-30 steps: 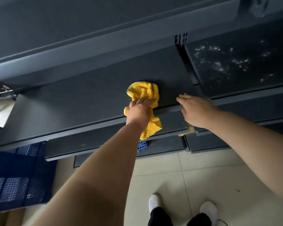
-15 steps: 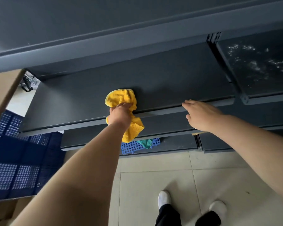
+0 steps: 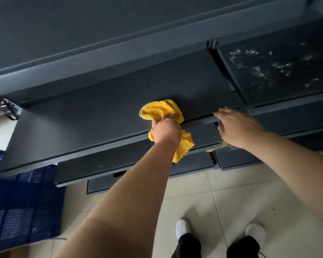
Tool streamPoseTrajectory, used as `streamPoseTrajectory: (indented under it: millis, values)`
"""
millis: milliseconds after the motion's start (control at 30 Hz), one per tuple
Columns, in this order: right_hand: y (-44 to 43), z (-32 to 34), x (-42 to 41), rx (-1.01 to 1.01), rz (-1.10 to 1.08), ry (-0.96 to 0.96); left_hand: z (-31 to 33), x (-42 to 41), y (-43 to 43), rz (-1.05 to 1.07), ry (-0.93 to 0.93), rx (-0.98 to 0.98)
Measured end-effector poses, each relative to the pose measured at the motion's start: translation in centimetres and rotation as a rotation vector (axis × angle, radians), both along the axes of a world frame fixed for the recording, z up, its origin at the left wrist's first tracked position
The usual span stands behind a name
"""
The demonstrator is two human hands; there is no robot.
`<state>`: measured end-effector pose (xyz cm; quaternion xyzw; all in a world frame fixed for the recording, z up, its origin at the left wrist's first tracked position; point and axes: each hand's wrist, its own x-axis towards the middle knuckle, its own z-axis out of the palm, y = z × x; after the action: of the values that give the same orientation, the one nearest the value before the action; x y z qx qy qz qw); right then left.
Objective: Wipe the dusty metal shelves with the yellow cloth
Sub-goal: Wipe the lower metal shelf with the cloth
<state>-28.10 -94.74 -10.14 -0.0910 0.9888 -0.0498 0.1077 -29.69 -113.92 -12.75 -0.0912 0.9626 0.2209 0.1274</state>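
My left hand grips the bunched yellow cloth and presses it onto the dark metal shelf, near the shelf's front edge toward its right end. A tail of the cloth hangs down past the edge. My right hand rests on the shelf's front edge just right of the cloth, fingers laid over the lip. The neighbouring shelf on the right carries white dust smears.
Lower shelves step out beneath the one being wiped. A blue perforated crate stands on the floor at the left. My feet in white shoes are on pale floor tiles below.
My left hand and the cloth have slid to the right along the shelf, closer to my right hand. The view has shifted back to the right, showing more of the dusty neighbouring shelf.
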Motion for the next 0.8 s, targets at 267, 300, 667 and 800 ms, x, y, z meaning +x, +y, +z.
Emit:
streamPoseTrajectory:
  millis: [267, 300, 667, 800]
  values:
    - [10.7, 0.9, -0.6, 0.074, -0.099, 0.029, 1.2, -1.6, 11.4, -0.1, -0.018, -0.004]
    - [12.0, 1.0, -0.7, 0.084, -0.106, 0.022, 1.3, -2.0, 12.2, -0.088, -0.02, -0.012]
    - [20.2, 2.2, -1.2, 0.041, -0.068, 0.011, 5.8, -5.1, 19.3, -0.218, -0.153, 0.123]
    - [21.7, 2.4, -1.5, -0.007, -0.052, 0.032, 7.0, -6.8, 20.9, -0.255, -0.035, 0.079]
